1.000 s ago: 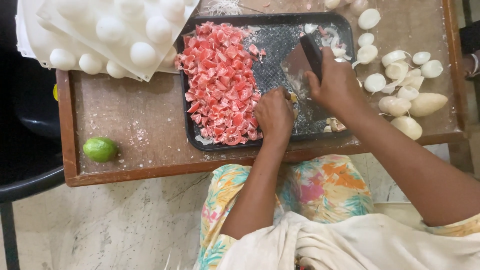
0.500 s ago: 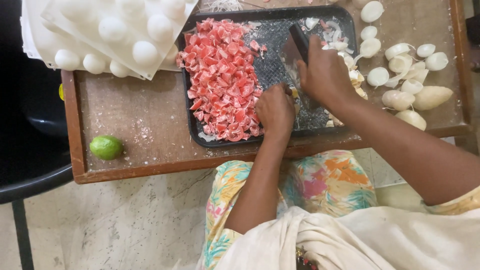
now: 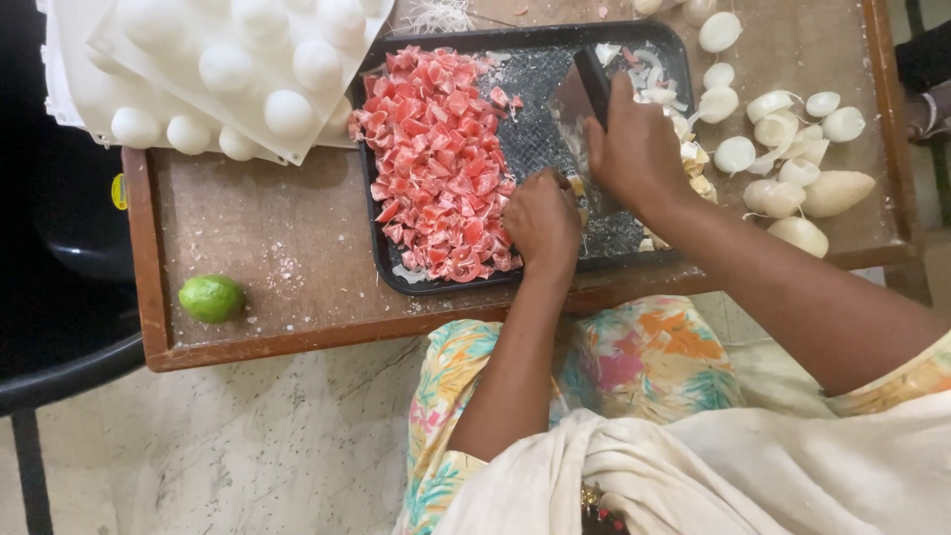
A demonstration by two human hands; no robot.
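Note:
A black tray [image 3: 535, 144] lies on a low wooden table [image 3: 287, 248]. Its left half holds a heap of chopped red tomato pieces [image 3: 436, 163]. My right hand [image 3: 639, 149] is shut on a knife [image 3: 584, 89], blade down over the tray's right half. My left hand [image 3: 540, 223] is curled on the tray just left of the blade, fingers pressed onto a small pale piece that is mostly hidden. Bits of chopped white onion [image 3: 644, 64] lie at the tray's far right corner.
Peeled white onions [image 3: 783, 129] lie on the table right of the tray. A white egg tray with eggs [image 3: 228, 69] sits at the far left. A green lime [image 3: 211, 297] rests near the front left edge. A black chair [image 3: 59, 297] stands left of the table.
My right hand with the knife has shifted left, closer to my left hand. The left hand has stayed in about the same spot on the tray.

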